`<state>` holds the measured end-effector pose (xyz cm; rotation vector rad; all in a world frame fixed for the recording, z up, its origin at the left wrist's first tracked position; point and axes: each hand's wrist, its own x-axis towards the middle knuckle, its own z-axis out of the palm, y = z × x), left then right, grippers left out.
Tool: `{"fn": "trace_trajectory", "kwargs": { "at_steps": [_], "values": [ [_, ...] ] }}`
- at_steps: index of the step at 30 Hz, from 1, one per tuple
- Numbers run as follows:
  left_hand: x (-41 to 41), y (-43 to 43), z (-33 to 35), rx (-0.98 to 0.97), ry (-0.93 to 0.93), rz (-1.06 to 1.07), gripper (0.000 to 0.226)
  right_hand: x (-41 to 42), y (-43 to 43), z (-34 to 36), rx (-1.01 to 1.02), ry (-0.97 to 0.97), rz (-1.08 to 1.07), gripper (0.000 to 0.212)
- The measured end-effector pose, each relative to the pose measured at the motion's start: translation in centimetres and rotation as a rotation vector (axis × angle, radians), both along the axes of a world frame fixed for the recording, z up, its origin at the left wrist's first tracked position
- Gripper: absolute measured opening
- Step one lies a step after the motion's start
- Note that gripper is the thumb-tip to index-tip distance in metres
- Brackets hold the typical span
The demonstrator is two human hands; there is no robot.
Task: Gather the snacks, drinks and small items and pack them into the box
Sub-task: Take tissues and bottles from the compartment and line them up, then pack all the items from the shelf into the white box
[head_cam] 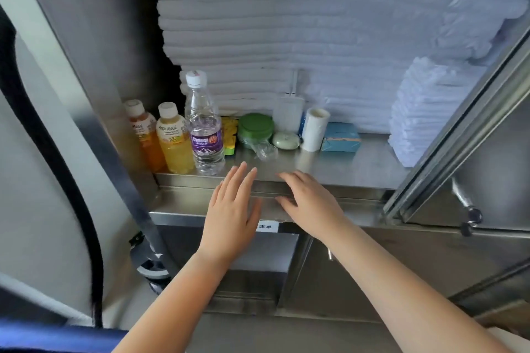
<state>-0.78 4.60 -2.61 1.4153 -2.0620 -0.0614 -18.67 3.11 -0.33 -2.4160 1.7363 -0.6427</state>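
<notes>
Drinks line the left end of the steel shelf: an orange Mogu Mogu bottle, a yellow Mogu Mogu bottle and a water bottle, upright and side by side. Right of them sit a yellow snack packet, a green-lidded jar, a white roll and a blue carton, in front of stacked white towels. The left hand and right hand hover at the shelf's front edge, fingers straight, loosely spread, holding nothing.

A yellow snack packet stood mostly hidden behind the clear plastic water bottle with a purple label. The orange juice bottle was partly covered by the yellow juice bottle. The stack of folded white towels ran off the top edge. A blue sliver behind the white paper roll could not be identified.
</notes>
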Motion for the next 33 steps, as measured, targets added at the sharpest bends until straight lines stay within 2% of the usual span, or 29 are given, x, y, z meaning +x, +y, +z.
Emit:
{"fn": "trace_trajectory", "kwargs": {
  "at_steps": [6, 15, 20, 27, 33],
  "values": [
    [-12.8, 5.0, 1.6, -0.053, 0.077, -0.285, 0.047, -12.2, 9.1, 1.7, -0.083, -0.002, -0.171, 0.045],
    [-35.5, 17.4, 2.4, -0.051, -0.004, -0.677, 0.05, -32.9, 28.5, 2.2, -0.098, 0.004, -0.606, 0.043],
    [-45.1, 24.4, 0.5, -0.017, -0.082, -0.881, 0.052, -40.6, 39.0, 0.2, -0.052, -0.05, -0.852, 0.046],
    [-55.5, 29.1, -3.4, 0.061, -0.198, -1.068, 0.056, -48.0, 47.4, -3.6, 0.014, -0.11, -1.089, 0.048],
    [-64.3, 29.3, -8.2, 0.148, -0.314, -1.144, 0.058, -55.4, 48.8, -8.9, 0.114, -0.156, -1.179, 0.055]
  ]
}}
